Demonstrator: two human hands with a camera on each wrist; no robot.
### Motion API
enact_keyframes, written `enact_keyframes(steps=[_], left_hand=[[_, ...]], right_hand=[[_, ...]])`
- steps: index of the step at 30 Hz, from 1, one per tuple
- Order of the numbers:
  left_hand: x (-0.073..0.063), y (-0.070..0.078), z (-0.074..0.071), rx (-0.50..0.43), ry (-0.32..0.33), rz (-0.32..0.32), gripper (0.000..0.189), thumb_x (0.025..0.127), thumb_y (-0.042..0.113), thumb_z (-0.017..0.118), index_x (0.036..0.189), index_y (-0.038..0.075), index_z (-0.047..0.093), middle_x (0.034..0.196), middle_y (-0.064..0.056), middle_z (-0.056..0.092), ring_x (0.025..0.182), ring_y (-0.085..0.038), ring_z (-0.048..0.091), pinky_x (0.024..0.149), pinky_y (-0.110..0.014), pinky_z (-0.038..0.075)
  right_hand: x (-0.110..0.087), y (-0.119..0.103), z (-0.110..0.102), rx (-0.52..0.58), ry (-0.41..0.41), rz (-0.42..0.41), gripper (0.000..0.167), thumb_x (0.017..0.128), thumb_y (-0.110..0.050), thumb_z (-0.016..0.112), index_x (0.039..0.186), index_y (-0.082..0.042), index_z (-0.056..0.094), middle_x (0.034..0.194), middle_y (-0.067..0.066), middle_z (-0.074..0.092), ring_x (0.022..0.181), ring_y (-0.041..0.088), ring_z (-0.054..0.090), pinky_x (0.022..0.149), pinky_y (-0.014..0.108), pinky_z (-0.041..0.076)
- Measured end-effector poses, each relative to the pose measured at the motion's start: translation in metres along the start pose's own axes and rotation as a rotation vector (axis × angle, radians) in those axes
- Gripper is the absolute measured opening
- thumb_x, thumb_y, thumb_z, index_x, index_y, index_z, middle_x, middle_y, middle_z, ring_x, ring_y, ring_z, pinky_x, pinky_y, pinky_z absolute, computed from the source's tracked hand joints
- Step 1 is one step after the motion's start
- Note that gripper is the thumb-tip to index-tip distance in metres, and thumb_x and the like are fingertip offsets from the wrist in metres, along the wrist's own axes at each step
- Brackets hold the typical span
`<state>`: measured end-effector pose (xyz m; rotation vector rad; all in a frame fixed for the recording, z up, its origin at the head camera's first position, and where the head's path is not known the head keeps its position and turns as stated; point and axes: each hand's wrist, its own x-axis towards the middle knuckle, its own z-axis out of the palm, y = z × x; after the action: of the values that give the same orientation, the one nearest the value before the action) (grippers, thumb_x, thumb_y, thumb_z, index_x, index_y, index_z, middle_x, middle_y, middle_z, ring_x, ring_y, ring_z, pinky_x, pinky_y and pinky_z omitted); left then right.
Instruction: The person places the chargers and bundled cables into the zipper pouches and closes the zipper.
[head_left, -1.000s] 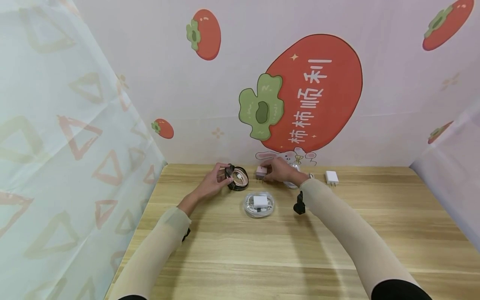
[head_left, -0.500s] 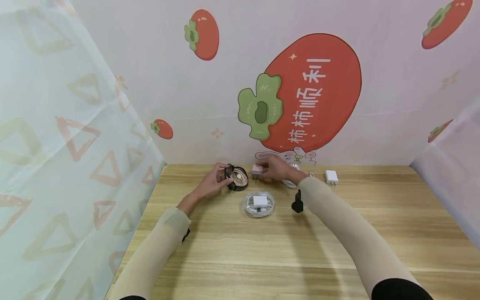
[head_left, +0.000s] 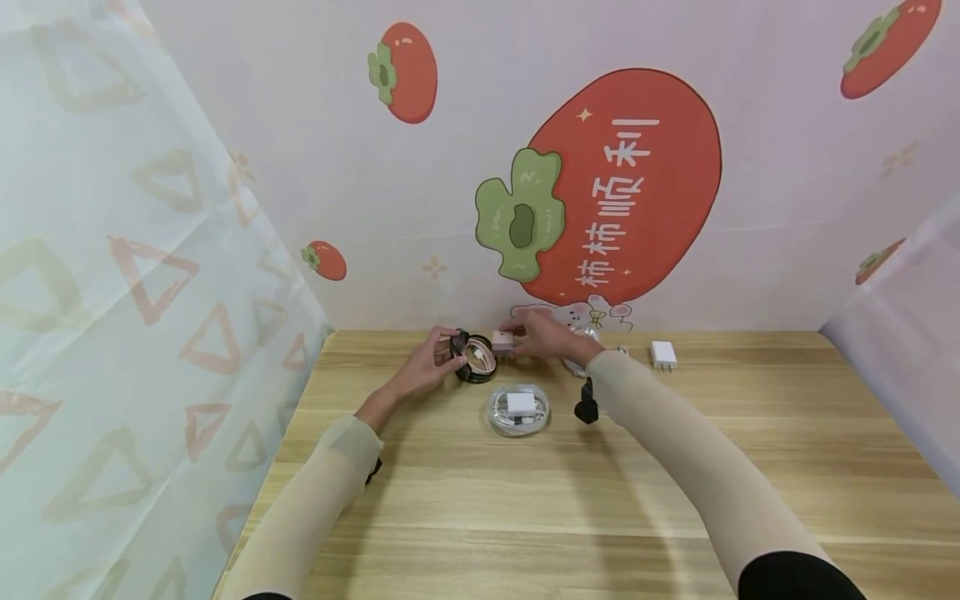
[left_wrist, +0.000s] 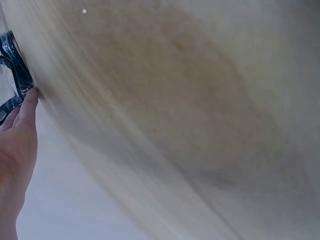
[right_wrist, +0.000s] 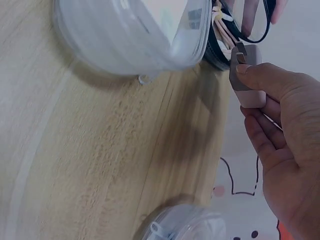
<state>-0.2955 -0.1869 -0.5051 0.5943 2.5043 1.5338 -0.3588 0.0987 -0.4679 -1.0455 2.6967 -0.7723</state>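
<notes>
My right hand (head_left: 546,335) pinches a pinkish-grey plug charger (right_wrist: 245,80) between thumb and fingers, its metal prongs showing. The charger is beside a round black-edged case (head_left: 478,378) near the back of the table. My left hand (head_left: 422,368) grips that case at its left side, thumb and fingers around the black rim. Inside lies a coiled pale pink cable (head_left: 486,357). In the left wrist view only part of the left hand (left_wrist: 22,135) and the glossy black case (left_wrist: 19,65) show, at the left edge.
In front lies a clear round case (head_left: 495,427) with a white charger (head_left: 521,404) and white cable. Another clear case (head_left: 589,337) is partly hidden behind the right hand. A white plug charger (head_left: 663,355) lies farther right. A patterned backdrop (head_left: 420,283) rises behind the table.
My right hand has moved left with the plug charger, bringing it close to the black-edged case. The left hand stays in place on that case.
</notes>
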Motion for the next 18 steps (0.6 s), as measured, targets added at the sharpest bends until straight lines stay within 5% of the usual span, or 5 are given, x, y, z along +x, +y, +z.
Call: enact_keyframes(steps=[18], left_hand=[[0.005,0.003,0.007,0.025,-0.009,-0.019,0.057,0.107,0.025,0.066,0.152,0.007,0.038,0.159,-0.028,0.047,0.146,-0.049,0.046,0.118,-0.058,0.041]], right_hand=[[0.012,-0.017,0.004,0.069,-0.075,0.013,0.047,0.086,-0.007,0.088,0.131,-0.004,0.074,0.122,0.008,0.077,0.112,0.023,0.068,0.100,0.039,0.057]])
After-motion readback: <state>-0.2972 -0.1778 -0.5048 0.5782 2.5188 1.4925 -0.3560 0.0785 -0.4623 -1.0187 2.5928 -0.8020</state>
